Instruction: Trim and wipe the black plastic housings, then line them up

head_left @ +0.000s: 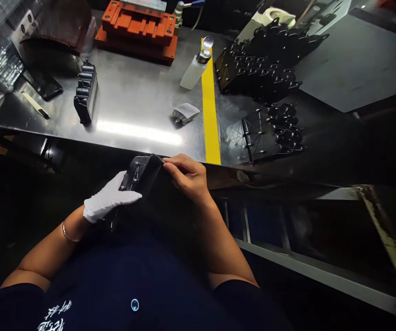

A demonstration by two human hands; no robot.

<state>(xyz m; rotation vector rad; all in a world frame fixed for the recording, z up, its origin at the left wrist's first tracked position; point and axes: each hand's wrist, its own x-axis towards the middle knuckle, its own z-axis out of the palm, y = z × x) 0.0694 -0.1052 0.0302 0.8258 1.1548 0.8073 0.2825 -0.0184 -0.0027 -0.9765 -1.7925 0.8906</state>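
Dim feed on my end. I get a hard white glare streak (141, 132) along the steel bench (132, 96), near-black shadow beneath it, stretched corners, soft detail at far right.

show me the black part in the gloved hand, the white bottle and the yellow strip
Black part (149, 177): head view, on its flat dark side.
White bottle (191, 73): head view, on its body.
Yellow strip (210, 115): head view, about midway along it.
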